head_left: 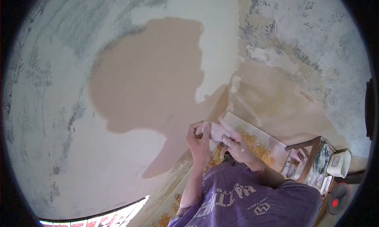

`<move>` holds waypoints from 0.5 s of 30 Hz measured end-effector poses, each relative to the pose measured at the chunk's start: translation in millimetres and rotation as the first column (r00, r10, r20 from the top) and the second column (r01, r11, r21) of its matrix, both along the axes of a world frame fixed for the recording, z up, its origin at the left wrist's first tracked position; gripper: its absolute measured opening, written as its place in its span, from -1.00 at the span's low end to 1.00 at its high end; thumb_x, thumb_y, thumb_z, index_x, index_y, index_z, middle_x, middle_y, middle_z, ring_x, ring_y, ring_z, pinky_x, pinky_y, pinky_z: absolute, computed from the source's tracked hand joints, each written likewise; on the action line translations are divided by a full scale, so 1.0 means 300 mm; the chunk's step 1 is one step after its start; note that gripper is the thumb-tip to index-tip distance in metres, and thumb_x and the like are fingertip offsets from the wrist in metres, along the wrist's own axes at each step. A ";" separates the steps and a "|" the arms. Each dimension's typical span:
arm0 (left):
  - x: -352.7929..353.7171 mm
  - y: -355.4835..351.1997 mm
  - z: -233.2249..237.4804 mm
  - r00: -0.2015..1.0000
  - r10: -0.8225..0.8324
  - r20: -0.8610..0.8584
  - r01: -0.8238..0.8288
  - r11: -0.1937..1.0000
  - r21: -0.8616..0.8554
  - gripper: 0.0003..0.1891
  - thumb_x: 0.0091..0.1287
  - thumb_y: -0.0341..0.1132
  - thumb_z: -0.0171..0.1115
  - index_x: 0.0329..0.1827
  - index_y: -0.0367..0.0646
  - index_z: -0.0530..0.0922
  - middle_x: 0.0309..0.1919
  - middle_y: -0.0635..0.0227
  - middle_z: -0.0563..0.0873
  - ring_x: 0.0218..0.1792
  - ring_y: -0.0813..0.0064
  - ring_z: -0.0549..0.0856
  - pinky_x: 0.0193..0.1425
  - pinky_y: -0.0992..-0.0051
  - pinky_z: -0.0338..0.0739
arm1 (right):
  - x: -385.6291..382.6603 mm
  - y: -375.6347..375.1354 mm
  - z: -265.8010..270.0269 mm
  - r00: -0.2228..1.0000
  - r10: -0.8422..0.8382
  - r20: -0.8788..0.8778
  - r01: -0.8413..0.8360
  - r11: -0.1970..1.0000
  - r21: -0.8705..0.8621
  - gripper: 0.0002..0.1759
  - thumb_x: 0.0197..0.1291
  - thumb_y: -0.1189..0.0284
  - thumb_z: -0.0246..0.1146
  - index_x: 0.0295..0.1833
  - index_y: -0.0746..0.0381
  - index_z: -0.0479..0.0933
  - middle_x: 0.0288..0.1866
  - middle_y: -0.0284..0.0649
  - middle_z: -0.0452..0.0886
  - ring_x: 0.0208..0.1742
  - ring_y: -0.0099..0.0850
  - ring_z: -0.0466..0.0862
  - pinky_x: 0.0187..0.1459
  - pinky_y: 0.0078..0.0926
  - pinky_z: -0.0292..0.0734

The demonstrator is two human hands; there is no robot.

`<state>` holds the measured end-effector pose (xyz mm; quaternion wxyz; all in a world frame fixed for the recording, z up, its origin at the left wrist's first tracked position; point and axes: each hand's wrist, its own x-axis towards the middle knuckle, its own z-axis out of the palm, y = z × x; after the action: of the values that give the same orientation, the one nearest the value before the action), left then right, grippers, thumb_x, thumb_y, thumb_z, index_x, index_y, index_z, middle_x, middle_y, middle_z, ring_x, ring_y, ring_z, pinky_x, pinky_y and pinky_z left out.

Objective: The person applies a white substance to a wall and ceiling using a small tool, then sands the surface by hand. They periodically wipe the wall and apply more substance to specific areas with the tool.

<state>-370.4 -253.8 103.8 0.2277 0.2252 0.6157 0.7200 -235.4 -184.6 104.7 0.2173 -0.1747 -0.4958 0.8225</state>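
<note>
A small whitish, dust-coated piece (217, 131) is held between both hands in front of the chest. It looks flat or folded, and its exact kind cannot be made out. My left hand (198, 135) pinches its left end, with fingers bent over the edge. At the right end, my right hand (235, 142) grips it with the thumb against its near side and the fingers partly stretched out behind. White dust marks the skin of my right hand.
A patchy plastered wall (51, 120) fills the left, carrying a large shadow (150, 77). Another rough wall (300, 37) meets it at a corner. At right stand a wooden shelf unit (312, 160) with small items, a white container (338, 163) and a round fan-like object (338, 199).
</note>
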 end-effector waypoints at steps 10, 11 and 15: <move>-0.031 0.059 -0.040 0.917 -0.357 0.179 0.293 0.906 0.307 -0.55 0.44 -0.24 0.25 0.32 -0.16 0.40 -0.02 0.31 0.69 -0.02 0.48 0.67 0.12 0.44 0.56 | 0.012 0.083 -0.041 0.966 -0.090 -0.242 -0.074 0.800 -0.595 -0.21 0.42 0.65 0.02 0.65 0.08 -0.14 0.00 -0.24 0.59 -0.32 -0.58 0.57 -0.35 -0.57 0.60; -0.043 0.062 -0.080 0.891 -0.420 0.173 0.347 0.875 0.339 -0.52 0.43 -0.23 0.26 0.35 -0.17 0.38 0.00 0.29 0.69 0.00 0.45 0.66 0.17 0.42 0.54 | 0.014 0.085 -0.034 0.969 -0.091 -0.228 -0.067 0.797 -0.601 -0.21 0.42 0.64 0.02 0.65 0.07 -0.14 0.00 -0.25 0.59 -0.32 -0.58 0.58 -0.32 -0.55 0.62; -0.085 0.089 -0.174 0.860 -0.500 0.107 0.438 0.829 0.348 -0.50 0.43 -0.21 0.27 0.35 -0.20 0.38 0.01 0.27 0.69 0.03 0.45 0.66 0.20 0.40 0.53 | 0.018 0.102 -0.017 0.966 -0.060 -0.252 -0.104 0.801 -0.590 -0.23 0.46 0.56 0.02 0.65 0.03 -0.16 0.12 -0.21 0.56 -0.12 -0.49 0.64 -0.13 -0.40 0.72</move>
<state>-395.9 -227.2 51.7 0.4185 0.3318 0.3944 0.7478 -230.0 -154.1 99.7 0.2040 -0.1198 -0.1806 0.9547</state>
